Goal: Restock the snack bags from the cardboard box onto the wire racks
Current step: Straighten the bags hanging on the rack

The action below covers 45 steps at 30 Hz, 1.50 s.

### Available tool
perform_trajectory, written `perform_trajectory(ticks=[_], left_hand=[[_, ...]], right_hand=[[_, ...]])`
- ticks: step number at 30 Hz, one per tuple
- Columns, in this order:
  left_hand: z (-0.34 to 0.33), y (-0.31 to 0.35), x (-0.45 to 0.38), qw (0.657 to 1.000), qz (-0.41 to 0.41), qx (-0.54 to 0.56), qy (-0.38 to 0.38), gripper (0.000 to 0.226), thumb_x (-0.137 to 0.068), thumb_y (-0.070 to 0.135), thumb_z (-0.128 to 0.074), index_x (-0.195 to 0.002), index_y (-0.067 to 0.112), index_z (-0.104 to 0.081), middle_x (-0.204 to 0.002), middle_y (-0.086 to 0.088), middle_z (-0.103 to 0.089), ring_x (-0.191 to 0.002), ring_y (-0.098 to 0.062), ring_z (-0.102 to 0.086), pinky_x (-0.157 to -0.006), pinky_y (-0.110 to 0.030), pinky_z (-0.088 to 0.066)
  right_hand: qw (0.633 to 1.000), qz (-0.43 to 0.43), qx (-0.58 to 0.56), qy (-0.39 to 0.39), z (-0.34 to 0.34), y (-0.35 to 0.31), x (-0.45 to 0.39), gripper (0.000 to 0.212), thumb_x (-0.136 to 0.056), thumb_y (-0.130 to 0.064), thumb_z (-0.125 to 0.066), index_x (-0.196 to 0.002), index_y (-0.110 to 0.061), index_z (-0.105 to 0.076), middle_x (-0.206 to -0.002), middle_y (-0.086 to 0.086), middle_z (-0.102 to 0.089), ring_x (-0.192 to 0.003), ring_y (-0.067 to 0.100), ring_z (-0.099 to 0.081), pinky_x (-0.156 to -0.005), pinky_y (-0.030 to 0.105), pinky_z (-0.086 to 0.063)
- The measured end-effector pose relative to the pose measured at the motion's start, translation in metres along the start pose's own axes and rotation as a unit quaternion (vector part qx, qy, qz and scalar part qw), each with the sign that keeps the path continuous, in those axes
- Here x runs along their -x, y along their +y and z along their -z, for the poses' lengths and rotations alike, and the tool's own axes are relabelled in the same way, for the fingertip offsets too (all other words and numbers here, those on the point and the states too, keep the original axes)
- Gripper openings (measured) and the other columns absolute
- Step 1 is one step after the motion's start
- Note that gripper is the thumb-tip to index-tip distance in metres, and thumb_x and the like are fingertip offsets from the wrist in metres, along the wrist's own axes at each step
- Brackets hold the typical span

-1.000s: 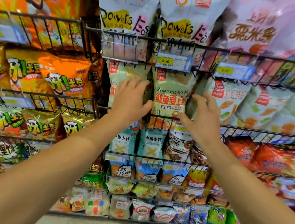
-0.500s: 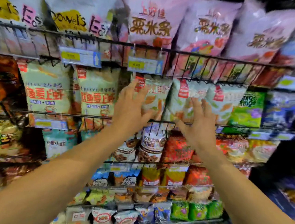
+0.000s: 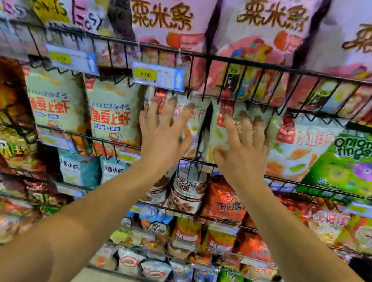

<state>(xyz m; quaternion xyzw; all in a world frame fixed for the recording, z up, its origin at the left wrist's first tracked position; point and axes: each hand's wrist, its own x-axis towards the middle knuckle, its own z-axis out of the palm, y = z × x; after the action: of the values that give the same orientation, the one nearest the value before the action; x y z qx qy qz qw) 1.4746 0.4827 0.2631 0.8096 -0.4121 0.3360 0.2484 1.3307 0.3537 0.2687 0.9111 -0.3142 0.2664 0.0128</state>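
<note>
Snack bags [image 3: 195,128] are standing upright in the second tier of the wire racks [image 3: 232,61], behind its front rail, near the middle of the rack's width. Both hands are reaching up to them with fingers spread and straight, gripping nothing. Left hand [image 3: 162,132] is lying flat against the front of a pale bag with a red corner label. Right hand [image 3: 242,145] is lying flat against the neighbouring pale bag [image 3: 224,121] just beside it; fingertips are blurred, so exact contact is hard to judge. Both bags are sitting directly under the yellow price tag [image 3: 158,76] clipped to the rail above. Pink bags [image 3: 257,34] are filling the top tier. Green onion rings bag [image 3: 349,164] is standing toward the right end of the same tier as the hands. Chocolate-snack bags [image 3: 187,190] are sitting in the tier below, between the two forearms.
</note>
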Motion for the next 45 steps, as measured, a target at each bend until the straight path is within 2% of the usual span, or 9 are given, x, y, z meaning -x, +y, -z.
perform_trajectory(ticks=[6, 13, 16, 19, 23, 28, 32, 37, 45], left_hand=[[-0.020, -0.010, -0.020, 1.000, -0.003, -0.009, -0.019, 0.058, -0.089, 0.054, -0.051, -0.141, 0.027, -0.054, -0.143, -0.015, -0.052, -0.134, -0.046, -0.035, -0.104, -0.058, -0.041], [-0.027, -0.010, -0.044, 0.993, 0.043, -0.050, -0.097, 0.062, -0.087, 0.058, -0.057, -0.139, 0.025, -0.056, -0.143, -0.020, -0.050, -0.137, -0.053, -0.033, -0.093, -0.066, -0.047], [-0.023, -0.008, -0.041, 0.993, 0.051, -0.031, -0.102, 0.061, -0.087, 0.057, -0.063, -0.139, 0.025, -0.056, -0.150, -0.019, -0.043, -0.142, -0.049, -0.026, -0.104, -0.066, -0.036], [-0.013, -0.006, -0.036, 0.995, 0.036, -0.011, -0.089, 0.063, -0.088, 0.057, -0.062, -0.139, 0.021, -0.055, -0.153, -0.020, -0.039, -0.144, -0.048, -0.023, -0.109, -0.067, -0.029], [0.009, -0.002, -0.030, 0.994, 0.036, 0.014, -0.099, 0.063, -0.092, 0.053, -0.057, -0.146, 0.023, -0.045, -0.158, -0.017, -0.031, -0.149, -0.041, -0.016, -0.116, -0.065, -0.014], [0.023, 0.029, -0.014, 0.996, -0.019, 0.046, -0.078, 0.064, -0.090, 0.049, -0.058, -0.147, 0.022, -0.045, -0.149, -0.009, -0.042, -0.140, -0.037, -0.030, -0.114, -0.061, -0.022], [0.013, 0.086, -0.007, 0.987, -0.075, 0.094, -0.107, 0.062, -0.090, 0.049, -0.049, -0.146, 0.025, -0.045, -0.150, -0.006, -0.044, -0.142, -0.033, -0.030, -0.114, -0.058, -0.027], [-0.007, 0.170, -0.002, 0.981, -0.120, 0.126, -0.081, 0.062, -0.088, 0.041, -0.062, -0.145, 0.023, -0.046, -0.150, -0.010, -0.042, -0.141, -0.035, -0.029, -0.116, -0.056, -0.027], [-0.049, 0.259, -0.014, 0.996, -0.018, 0.020, -0.089, 0.073, -0.083, 0.048, -0.063, -0.148, 0.030, -0.037, -0.152, -0.016, -0.038, -0.142, -0.046, -0.027, -0.106, -0.068, -0.033]], right_hand=[[0.993, -0.044, 0.032, -0.108, 0.008, -0.007, -0.039, 0.064, -0.097, -0.052, -0.052, -0.152, -0.023, -0.035, -0.148, 0.014, -0.044, -0.146, 0.045, -0.020, -0.096, 0.053, -0.047], [0.991, -0.077, 0.018, -0.112, 0.000, -0.007, -0.055, 0.050, -0.100, -0.049, -0.050, -0.116, -0.004, -0.064, -0.115, 0.019, -0.065, -0.108, 0.037, -0.060, -0.073, 0.037, -0.043], [0.992, -0.085, 0.001, -0.095, 0.005, -0.008, -0.048, 0.053, -0.098, -0.047, -0.051, -0.139, -0.013, -0.049, -0.127, 0.016, -0.059, -0.128, 0.040, -0.045, -0.091, 0.046, -0.047], [0.995, -0.068, 0.004, -0.070, 0.010, -0.006, -0.035, 0.066, -0.095, -0.046, -0.056, -0.150, -0.018, -0.035, -0.146, 0.019, -0.044, -0.140, 0.043, -0.030, -0.108, 0.051, -0.036], [0.995, 0.018, -0.007, 0.093, 0.014, 0.008, -0.007, 0.067, -0.087, -0.040, -0.066, -0.145, -0.011, -0.046, -0.141, 0.021, -0.049, -0.131, 0.044, -0.042, -0.114, 0.049, -0.029], [0.989, 0.031, -0.051, 0.138, 0.030, 0.045, 0.030, 0.058, -0.087, -0.031, -0.067, -0.137, -0.007, -0.053, -0.139, 0.020, -0.050, -0.123, 0.042, -0.047, -0.102, 0.051, -0.041], [0.990, -0.003, -0.030, 0.134, 0.048, 0.090, 0.051, 0.059, -0.084, -0.033, -0.061, -0.137, -0.006, -0.053, -0.134, 0.019, -0.052, -0.123, 0.039, -0.045, -0.106, 0.049, -0.037], [0.994, -0.069, 0.000, 0.081, 0.065, 0.167, 0.070, 0.067, -0.086, -0.033, -0.070, -0.143, -0.004, -0.047, -0.145, 0.022, -0.045, -0.133, 0.040, -0.038, -0.114, 0.050, -0.031], [0.998, -0.061, 0.028, 0.017, 0.069, 0.268, 0.055, 0.080, -0.089, -0.043, -0.071, -0.153, -0.011, -0.036, -0.157, 0.018, -0.033, -0.144, 0.041, -0.028, -0.121, 0.050, -0.023]])
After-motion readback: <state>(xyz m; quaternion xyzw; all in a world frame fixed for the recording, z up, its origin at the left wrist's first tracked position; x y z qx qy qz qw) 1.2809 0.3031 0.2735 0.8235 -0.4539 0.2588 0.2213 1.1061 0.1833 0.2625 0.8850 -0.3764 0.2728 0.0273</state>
